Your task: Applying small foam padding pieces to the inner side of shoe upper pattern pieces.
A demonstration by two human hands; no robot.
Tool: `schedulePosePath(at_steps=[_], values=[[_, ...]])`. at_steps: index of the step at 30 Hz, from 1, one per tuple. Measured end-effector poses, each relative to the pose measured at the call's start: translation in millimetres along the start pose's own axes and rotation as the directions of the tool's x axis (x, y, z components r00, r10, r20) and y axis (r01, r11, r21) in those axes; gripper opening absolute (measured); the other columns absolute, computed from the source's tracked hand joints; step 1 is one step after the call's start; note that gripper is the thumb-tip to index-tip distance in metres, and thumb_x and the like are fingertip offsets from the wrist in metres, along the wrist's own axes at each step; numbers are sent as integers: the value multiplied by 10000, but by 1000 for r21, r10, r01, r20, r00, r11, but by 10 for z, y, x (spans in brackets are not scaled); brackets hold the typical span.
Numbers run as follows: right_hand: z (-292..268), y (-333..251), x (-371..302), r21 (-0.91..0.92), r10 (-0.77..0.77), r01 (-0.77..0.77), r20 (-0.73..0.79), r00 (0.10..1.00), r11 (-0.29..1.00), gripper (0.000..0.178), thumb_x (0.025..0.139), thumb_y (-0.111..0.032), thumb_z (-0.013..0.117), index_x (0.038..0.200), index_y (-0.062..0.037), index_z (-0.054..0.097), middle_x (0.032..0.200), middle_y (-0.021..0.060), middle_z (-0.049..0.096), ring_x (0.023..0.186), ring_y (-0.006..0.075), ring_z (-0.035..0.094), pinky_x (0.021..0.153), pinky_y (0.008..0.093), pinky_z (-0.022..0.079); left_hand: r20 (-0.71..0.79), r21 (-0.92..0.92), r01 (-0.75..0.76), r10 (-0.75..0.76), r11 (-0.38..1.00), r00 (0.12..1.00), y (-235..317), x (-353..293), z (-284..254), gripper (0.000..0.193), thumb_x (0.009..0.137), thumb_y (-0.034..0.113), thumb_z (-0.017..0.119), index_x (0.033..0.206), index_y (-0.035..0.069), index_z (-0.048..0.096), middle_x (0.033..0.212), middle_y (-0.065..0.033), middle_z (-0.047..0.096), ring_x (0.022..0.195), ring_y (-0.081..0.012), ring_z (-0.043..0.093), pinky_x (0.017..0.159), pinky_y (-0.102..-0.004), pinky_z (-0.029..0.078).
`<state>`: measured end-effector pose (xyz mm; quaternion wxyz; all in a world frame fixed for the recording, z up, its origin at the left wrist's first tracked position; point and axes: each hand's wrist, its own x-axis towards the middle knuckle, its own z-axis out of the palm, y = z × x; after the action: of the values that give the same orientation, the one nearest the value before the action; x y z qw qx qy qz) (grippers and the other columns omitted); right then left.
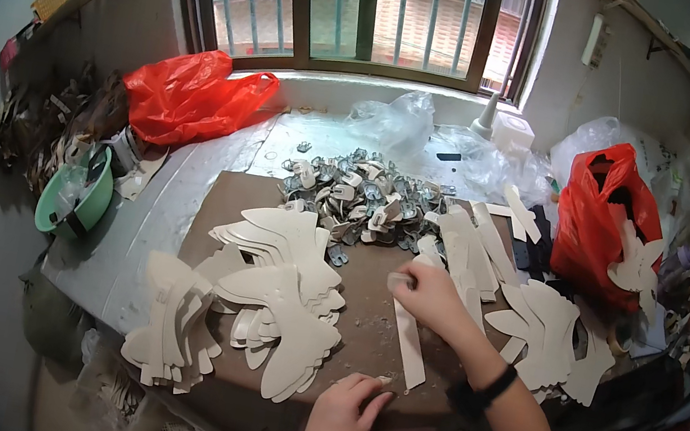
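Observation:
My right hand (430,297) is closed, with a small pale piece (398,281) pinched at its fingertips. Just below those fingers a cream strip (408,347) lies on the brown board (380,308); whether its upper end is also gripped I cannot tell. At the near edge of the board rests my left hand (340,417), its thumb and fingers drawn together around something tiny. To the left are stacked cream cut-out pieces with curved lobes (281,324). Beyond my hands sits a heap of small metal and cream parts (371,197).
More cream strips (467,259) and cut-outs (540,330) lie to the right. A red plastic bag (604,222) stands at the right, another (187,98) at the back left. A green basin (79,194) sits at the left edge. A white bottle (485,118) stands by the window.

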<state>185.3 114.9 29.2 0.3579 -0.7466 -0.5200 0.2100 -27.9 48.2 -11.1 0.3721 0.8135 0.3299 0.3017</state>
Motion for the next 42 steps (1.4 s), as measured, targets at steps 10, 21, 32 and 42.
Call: schedulePosePath(at_steps=[10, 21, 32, 42], values=[[252, 606, -779, -123, -116, 108, -56, 992, 986, 165, 682, -179, 748, 783, -60, 694, 897, 158, 604, 878, 332, 606, 796, 401, 496, -60, -50, 57, -60, 997, 996, -108, 187, 133, 169, 829, 117, 704, 954, 8, 672, 884, -125, 645, 760, -259, 648, 686, -320, 508], [354, 591, -1020, 401, -20, 92, -180, 983, 911, 125, 693, 25, 683, 801, -14, 633, 916, 87, 574, 720, 170, 600, 647, 282, 490, 29, -652, 292, -361, 700, 932, -281, 105, 378, 482, 941, 90, 595, 1356, -37, 387, 1220, -138, 549, 1018, -170, 594, 804, -284, 556], [107, 418, -2113, 768, 108, -97, 36, 994, 633, 174, 800, 36, 720, 971, 32, 686, 991, 44, 591, 827, 81, 600, 706, 211, 492, -49, -702, 207, -336, 682, 941, 148, 7, 436, 240, 856, -27, 671, 1092, -28, 626, 917, -7, 635, 823, -60, 594, 721, -195, 468], [34, 180, -2011, 105, -233, 253, -170, 958, 962, 164, 724, -42, 733, 881, -64, 691, 820, 93, 646, 772, 291, 606, 709, 358, 501, -107, -591, 201, -323, 781, 940, 145, -297, 348, 168, 856, -11, 689, 1012, -62, 651, 884, -27, 616, 774, -57, 581, 657, -200, 466]])
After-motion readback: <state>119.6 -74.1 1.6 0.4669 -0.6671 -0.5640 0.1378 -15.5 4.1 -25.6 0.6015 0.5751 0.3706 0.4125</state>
